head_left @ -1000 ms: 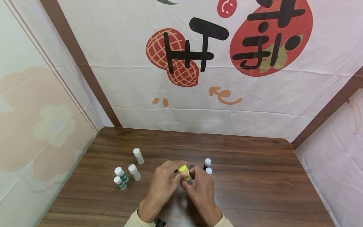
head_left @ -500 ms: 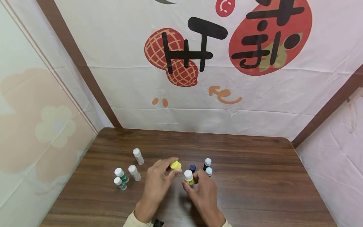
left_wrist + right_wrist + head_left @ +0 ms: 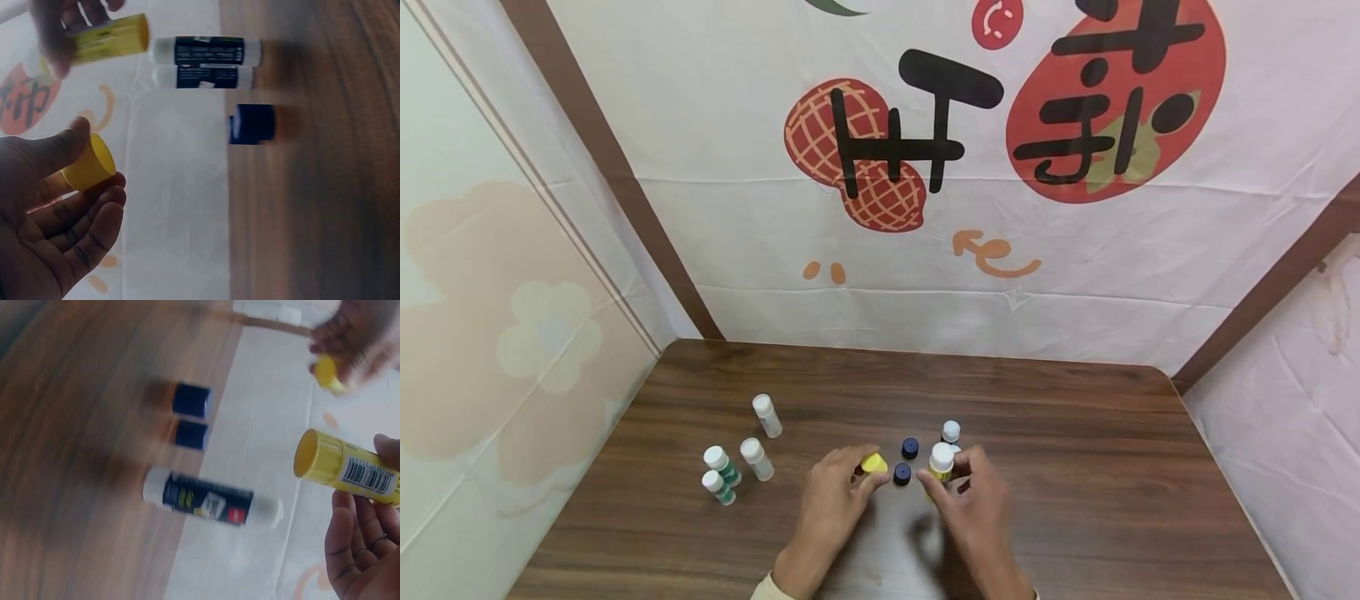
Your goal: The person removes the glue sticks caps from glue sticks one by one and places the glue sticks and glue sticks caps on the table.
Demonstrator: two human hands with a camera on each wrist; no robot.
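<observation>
1. The left hand (image 3: 833, 498) pinches a small yellow plastic cap (image 3: 873, 462) between thumb and curled fingertips, low over the brown wood-grain table (image 3: 1075, 500); in the left wrist view the cap (image 3: 89, 164) sits at the fingertips with its open end turned away from the palm.
2. The right hand (image 3: 973, 500) grips a yellow glue stick tube with a white end (image 3: 941, 462), fingers curled round its body, just right of the yellow cap and apart from it.
3. In the right wrist view the tube (image 3: 347, 467) shows a barcode label (its digits too small to read).
4. Two dark blue caps (image 3: 906, 460) stand on the table between the hands, one nearer, one farther.
5. Just beyond the right hand stand two white-capped glue sticks with dark blue labels (image 3: 951, 432); the label print is blurred and cannot be read.
6. At the left of the table stand two white-capped green glue sticks (image 3: 720, 473) and two white glue sticks (image 3: 760, 437).
7. The white cloth backdrop (image 3: 925, 167) at the far side bears large black characters over a peanut and a red fruit.
</observation>
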